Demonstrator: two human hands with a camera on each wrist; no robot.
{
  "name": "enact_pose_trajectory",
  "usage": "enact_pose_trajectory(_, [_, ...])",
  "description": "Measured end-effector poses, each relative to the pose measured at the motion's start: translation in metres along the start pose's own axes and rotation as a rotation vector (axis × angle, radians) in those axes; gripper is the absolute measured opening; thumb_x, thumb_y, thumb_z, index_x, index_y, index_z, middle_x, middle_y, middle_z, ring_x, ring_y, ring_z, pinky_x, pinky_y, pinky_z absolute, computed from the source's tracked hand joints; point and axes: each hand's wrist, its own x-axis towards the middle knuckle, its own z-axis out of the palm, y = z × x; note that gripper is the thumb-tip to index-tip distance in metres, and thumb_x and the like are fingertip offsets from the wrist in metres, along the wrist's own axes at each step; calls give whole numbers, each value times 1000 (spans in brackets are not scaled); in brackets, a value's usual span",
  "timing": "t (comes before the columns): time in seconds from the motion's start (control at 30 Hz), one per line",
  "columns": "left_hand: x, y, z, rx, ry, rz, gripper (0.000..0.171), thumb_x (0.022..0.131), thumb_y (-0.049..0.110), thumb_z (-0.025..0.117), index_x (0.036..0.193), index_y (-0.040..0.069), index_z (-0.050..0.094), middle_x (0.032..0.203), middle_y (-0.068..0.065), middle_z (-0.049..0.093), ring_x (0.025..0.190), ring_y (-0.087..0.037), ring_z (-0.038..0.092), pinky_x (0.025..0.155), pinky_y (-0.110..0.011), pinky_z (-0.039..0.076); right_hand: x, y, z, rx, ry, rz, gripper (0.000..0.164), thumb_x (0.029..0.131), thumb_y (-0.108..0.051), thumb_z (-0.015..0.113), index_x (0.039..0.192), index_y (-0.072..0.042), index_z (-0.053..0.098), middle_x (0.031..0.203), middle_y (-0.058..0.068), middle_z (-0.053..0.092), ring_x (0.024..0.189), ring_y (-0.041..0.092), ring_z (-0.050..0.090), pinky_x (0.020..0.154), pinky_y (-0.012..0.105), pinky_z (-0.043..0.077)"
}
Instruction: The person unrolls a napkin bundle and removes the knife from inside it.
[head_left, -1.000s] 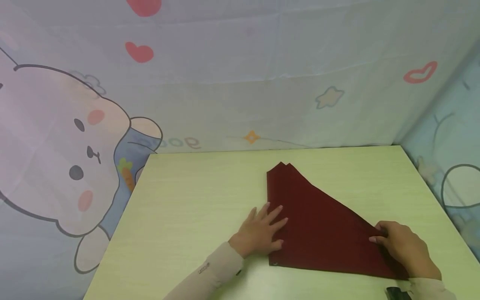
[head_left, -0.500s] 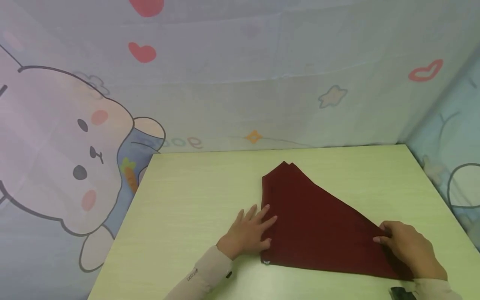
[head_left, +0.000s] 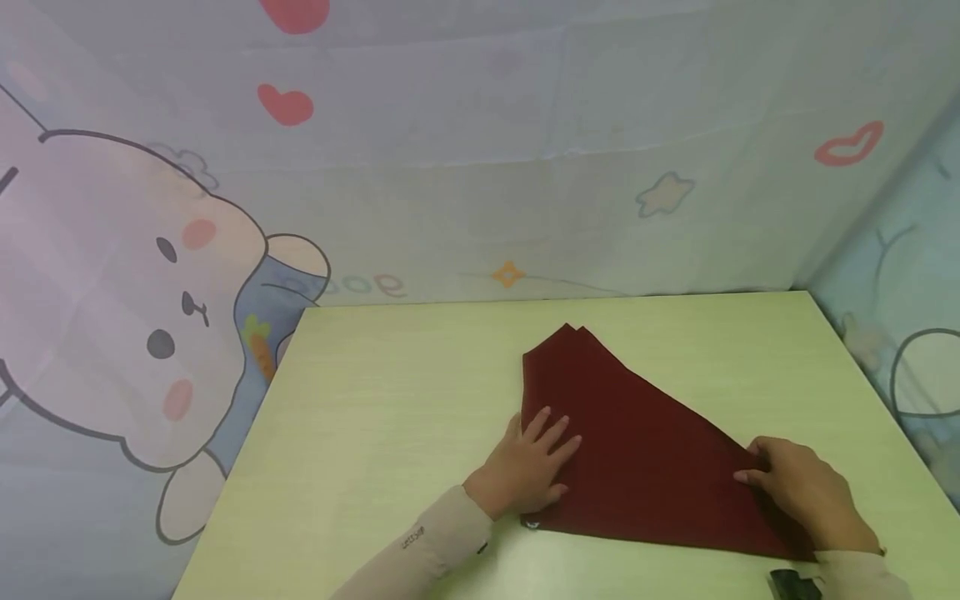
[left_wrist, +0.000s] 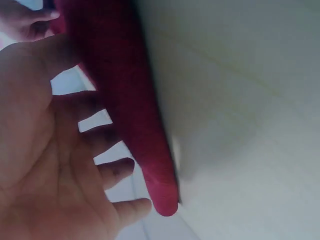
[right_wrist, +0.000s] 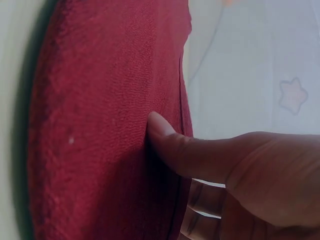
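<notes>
A dark red folded cloth (head_left: 630, 458) lies on the table, wide near me and narrowing toward the back. My left hand (head_left: 525, 467) rests on its left edge with the fingers spread. In the left wrist view the left palm (left_wrist: 55, 150) faces the cloth's thick folded side (left_wrist: 125, 85). My right hand (head_left: 810, 492) pinches the slanted right edge. The right wrist view has the right thumb (right_wrist: 185, 150) flat on the red fabric (right_wrist: 110, 100), with fingers behind the edge. A small pale mark (head_left: 532, 524) shows at the near left corner.
The pale yellow-green table (head_left: 375, 400) reaches back to a printed fabric backdrop (head_left: 465, 167). Another printed panel (head_left: 922, 275) borders the right side. Something small and black (head_left: 795, 585) sits by the right cuff.
The cloth's left edge shifted slightly left, with the left hand moving left too. Since then the left hand has moved right, farther onto the cloth. My right hand keeps its pinch.
</notes>
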Motion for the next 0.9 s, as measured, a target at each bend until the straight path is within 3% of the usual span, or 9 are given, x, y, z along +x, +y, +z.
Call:
enact_pose_trajectory(0.17, [-5,-1,8,-31,-52,-49,71,101,68,34,163,35,20,171,8,15,157,-27,13,118,-58,29,-1,-1,0,-5,-15,20,21,88,-29,79,90,-13,66,84,2,68,76,19,60,64,47,49])
enact_pose_trajectory(0.47, [-11,-10,15,-96,-57,-68,71,101,68,35,163,36,18,171,9,13,157,-30,13,118,-59,28,-2,2,0,-7,-16,19,21,88,-31,79,89,-15,65,83,2,67,75,19,59,62,48,49])
enact_pose_trajectory(0.63, [-15,-14,19,-83,-35,-75,69,102,66,35,163,38,19,171,10,13,156,-30,17,117,-59,31,-3,3,0,-4,-13,23,19,89,-30,78,88,-15,65,83,1,67,75,19,58,62,47,48])
enact_pose_trajectory(0.9, [-18,-20,23,-178,-3,-80,66,102,61,41,162,38,25,171,9,12,156,-31,19,116,-61,31,-3,4,-1,3,-15,24,18,90,-30,77,89,-16,66,80,-2,63,73,18,56,62,45,47])
